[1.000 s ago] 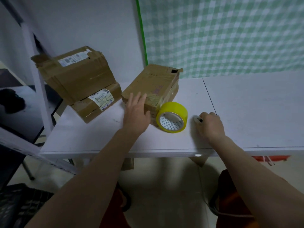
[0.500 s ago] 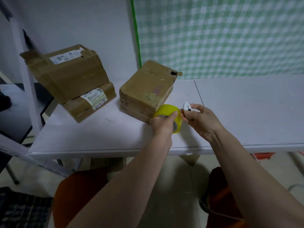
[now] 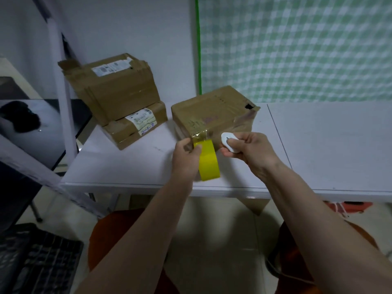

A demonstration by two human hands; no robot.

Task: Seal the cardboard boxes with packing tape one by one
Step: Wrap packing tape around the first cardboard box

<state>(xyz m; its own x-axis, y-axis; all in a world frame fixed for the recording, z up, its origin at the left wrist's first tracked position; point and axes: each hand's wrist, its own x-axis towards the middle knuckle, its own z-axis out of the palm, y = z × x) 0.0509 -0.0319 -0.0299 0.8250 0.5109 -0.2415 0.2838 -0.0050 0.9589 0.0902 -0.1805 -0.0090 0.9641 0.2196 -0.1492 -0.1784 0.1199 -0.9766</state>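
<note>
At frame centre my left hand (image 3: 186, 158) is gripping the yellow tape roll (image 3: 209, 161) against the nearest cardboard box (image 3: 212, 115) for sealing, my right hand (image 3: 246, 148) pinching a white cutter (image 3: 228, 142) ready

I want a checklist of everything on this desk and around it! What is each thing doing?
Surface: white table, a seam line across its top.
Job's things: yellow tape roll held near the nearest cardboard box; two stacked boxes behind on the left, each with a label.
Clutter: nothing seen.
Hands: left hand grips the tape roll; right hand holds a small white oval tool, what kind cannot be told.
Cables: a thin cord on the floor at lower right.
Surroundings: green checked cloth on the wall, white frame post, dark crate on the floor.
</note>
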